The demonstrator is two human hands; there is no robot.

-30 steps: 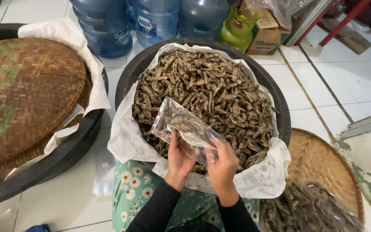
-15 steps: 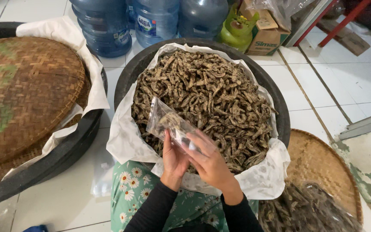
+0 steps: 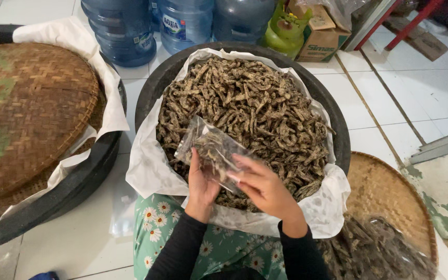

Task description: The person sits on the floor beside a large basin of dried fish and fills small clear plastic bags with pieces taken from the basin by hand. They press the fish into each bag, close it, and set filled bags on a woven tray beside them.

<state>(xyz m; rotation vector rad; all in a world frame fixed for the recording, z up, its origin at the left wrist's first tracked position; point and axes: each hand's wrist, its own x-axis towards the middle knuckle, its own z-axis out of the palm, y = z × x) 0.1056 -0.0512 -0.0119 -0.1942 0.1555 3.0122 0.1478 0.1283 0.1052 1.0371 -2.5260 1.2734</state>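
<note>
Plastic bag (image 3: 211,150), one, clear and crinkly, partly filled with dried fish, held just above the front of the black tub (image 3: 338,129). Left hand (image 3: 201,184) grips the bag from below, fingers clenched on its lower edge. Right hand (image 3: 263,184) grasps the bag's near side, fingers laid flat across the film. Tub is round, lined with white paper (image 3: 146,166), heaped with dried fish (image 3: 255,103), thin, brown, curled, too many to count. Second black tub (image 3: 79,184) at left, covered by one round woven bamboo tray (image 3: 27,109). Another woven tray (image 3: 385,192) at right holds more packed fish. Three blue water jugs (image 3: 123,31) and one green gas cylinder (image 3: 285,33) stand behind.
</note>
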